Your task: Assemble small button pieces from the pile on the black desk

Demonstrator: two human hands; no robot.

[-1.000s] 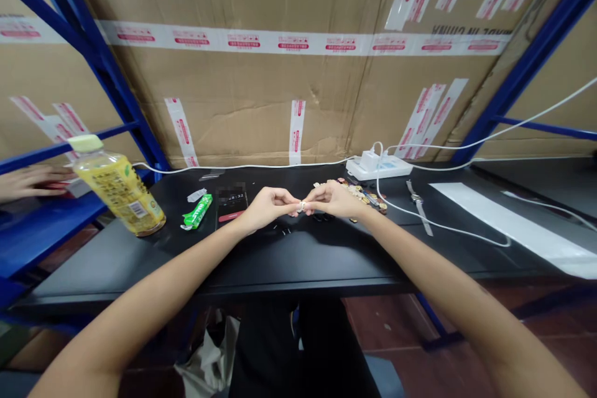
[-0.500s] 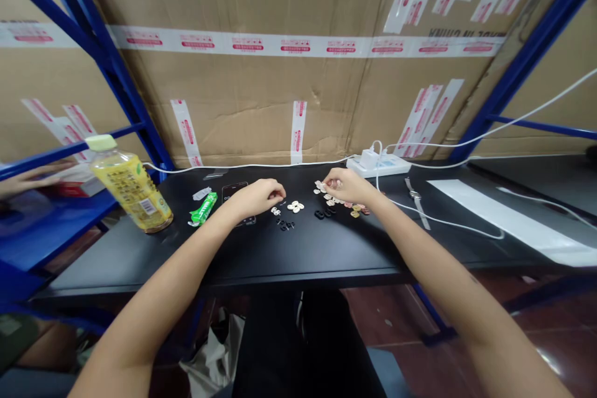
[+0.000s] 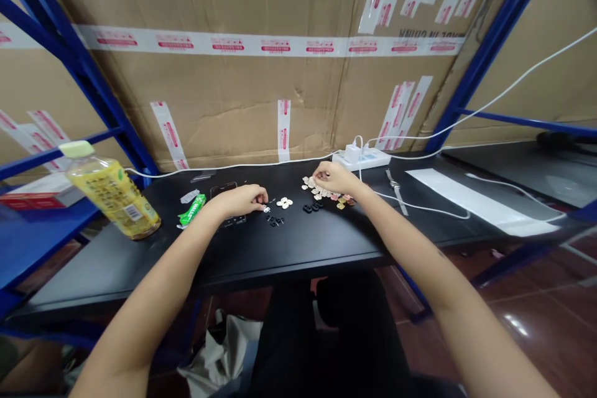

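Observation:
On the black table, my left hand (image 3: 247, 199) has its fingers pressed together beside small white pieces (image 3: 266, 209); whatever it may hold is too small to make out. Black pieces (image 3: 275, 221) and a cluster of cream pieces (image 3: 284, 203) lie just to its right. My right hand (image 3: 332, 176) is closed over a spread of pale pink pieces (image 3: 321, 191), its fingertips bent down among them, and their grip is hidden. Several black oval pieces (image 3: 311, 207) sit in front of it, with yellowish pieces (image 3: 342, 204) to their right.
At the left stands a yellow drink bottle (image 3: 114, 193), near a green wrapper (image 3: 192, 210) and a phone (image 3: 224, 189) partly under my left arm. A white power strip (image 3: 368, 158), a watch (image 3: 396, 189), cables and a white sheet (image 3: 476, 202) lie to the right.
The view has shifted, so the table items appear further left. My left hand is now closer to the small white pieces. The other person's hand at the far left is out of view.

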